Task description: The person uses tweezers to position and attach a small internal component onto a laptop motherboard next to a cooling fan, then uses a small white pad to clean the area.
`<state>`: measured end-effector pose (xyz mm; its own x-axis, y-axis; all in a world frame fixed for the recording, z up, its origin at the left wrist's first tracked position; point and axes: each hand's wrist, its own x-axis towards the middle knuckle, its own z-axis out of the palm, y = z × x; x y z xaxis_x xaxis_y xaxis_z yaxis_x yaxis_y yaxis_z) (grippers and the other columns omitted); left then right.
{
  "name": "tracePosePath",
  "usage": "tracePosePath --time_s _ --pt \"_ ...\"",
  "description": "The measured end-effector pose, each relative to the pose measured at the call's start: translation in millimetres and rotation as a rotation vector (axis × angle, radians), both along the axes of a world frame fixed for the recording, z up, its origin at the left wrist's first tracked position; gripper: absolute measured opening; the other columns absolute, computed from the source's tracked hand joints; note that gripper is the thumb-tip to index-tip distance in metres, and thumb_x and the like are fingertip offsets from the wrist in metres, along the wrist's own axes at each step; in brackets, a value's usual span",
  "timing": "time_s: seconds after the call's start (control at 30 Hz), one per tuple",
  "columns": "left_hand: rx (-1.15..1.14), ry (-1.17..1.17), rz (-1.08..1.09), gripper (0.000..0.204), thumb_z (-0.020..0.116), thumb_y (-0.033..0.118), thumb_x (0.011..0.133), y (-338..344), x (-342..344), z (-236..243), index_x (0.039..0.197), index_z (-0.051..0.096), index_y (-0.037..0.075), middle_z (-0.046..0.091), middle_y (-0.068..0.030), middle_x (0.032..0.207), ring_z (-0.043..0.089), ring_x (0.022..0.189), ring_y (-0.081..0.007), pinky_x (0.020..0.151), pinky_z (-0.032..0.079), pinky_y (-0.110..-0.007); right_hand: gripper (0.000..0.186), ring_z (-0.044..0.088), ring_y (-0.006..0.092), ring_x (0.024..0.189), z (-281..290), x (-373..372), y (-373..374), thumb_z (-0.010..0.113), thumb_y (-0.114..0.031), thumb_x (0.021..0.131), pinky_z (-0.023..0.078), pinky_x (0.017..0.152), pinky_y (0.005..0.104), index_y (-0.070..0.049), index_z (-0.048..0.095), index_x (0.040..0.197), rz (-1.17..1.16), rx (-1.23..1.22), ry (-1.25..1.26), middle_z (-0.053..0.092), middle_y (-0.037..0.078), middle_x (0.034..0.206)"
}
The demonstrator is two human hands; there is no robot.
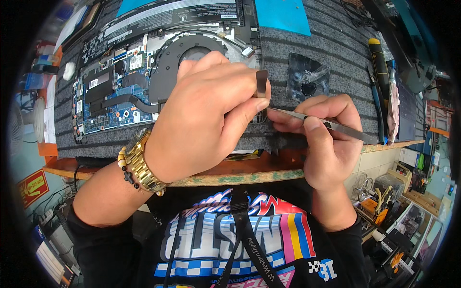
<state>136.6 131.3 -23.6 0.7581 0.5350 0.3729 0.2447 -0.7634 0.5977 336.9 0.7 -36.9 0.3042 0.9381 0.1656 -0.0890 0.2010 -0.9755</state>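
One open grey laptop (144,72) lies on the striped grey mat (331,53). The left hand (201,115) pinches one small flat metal piece (261,84). The right hand (326,139) grips one pair of long silver tweezers (331,124).

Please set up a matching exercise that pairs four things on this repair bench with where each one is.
Things:
1. slim metal tweezers
2. yellow-and-black screwdriver
3. round black cooling fan
4. gold metal wristwatch

Places:
A. on the left wrist
B. inside the opened laptop
C. pinched in the right hand
D. lying at the right edge of the grey ribbed mat

Pairs: 1-C, 2-D, 3-B, 4-A
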Motion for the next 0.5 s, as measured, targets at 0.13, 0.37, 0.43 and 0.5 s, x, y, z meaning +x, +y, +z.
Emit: tracePosePath --time_s 0.13,0.37,0.43,0.5 --pt "0.002 -0.020 -0.018 0.008 0.079 0.005 0.096 1.1 -0.4 -0.6 0.104 0.077 0.007 0.076 -0.0065 0.097 0.065 0.090 -0.0289 0.088 0.046 -0.041 0.003 0.074 0.0188 0.091 -8.2 0.7 0.6 0.056 0.006 0.107 0.068 0.096 0.0421 0.005 0.056 0.110 0.001 0.096 -0.092 0.071 0.017 0.103" --pt "-0.017 -0.080 -0.028 0.007 0.078 0.005 0.096 2.1 -2.5 -2.6 0.103 0.077 0.007 0.076 -0.0055 0.096 0.064 0.088 -0.0282 0.086 0.046 -0.040 0.003 0.073 0.0188 0.089 -9.0 1.6 1.5 0.060 0.005 0.105 0.064 0.089 0.0356 0.005 0.057 0.107 0.024 0.147 -0.191 0.073 0.018 0.097" --pt "-0.006 -0.071 -0.043 0.006 0.078 0.004 0.096 2.7 -4.2 -2.2 0.102 0.077 0.006 0.077 -0.0051 0.098 0.064 0.088 -0.0279 0.085 0.045 -0.040 0.004 0.072 0.0178 0.087 -7.5 -0.1 1.2 0.062 0.006 0.102 0.062 0.085 0.0331 0.005 0.059 0.105 0.001 0.144 -0.247 0.075 0.019 0.097" --pt "-0.003 -0.069 -0.046 0.006 0.078 0.003 0.096 3.2 -5.7 -3.4 0.101 0.077 0.005 0.078 -0.0051 0.099 0.064 0.088 -0.0278 0.085 0.045 -0.040 0.005 0.072 0.0176 0.085 -7.5 -1.5 1.6 0.062 0.008 0.101 0.062 0.084 0.0328 0.005 0.061 0.104 -0.011 0.144 -0.279 0.076 0.019 0.097"
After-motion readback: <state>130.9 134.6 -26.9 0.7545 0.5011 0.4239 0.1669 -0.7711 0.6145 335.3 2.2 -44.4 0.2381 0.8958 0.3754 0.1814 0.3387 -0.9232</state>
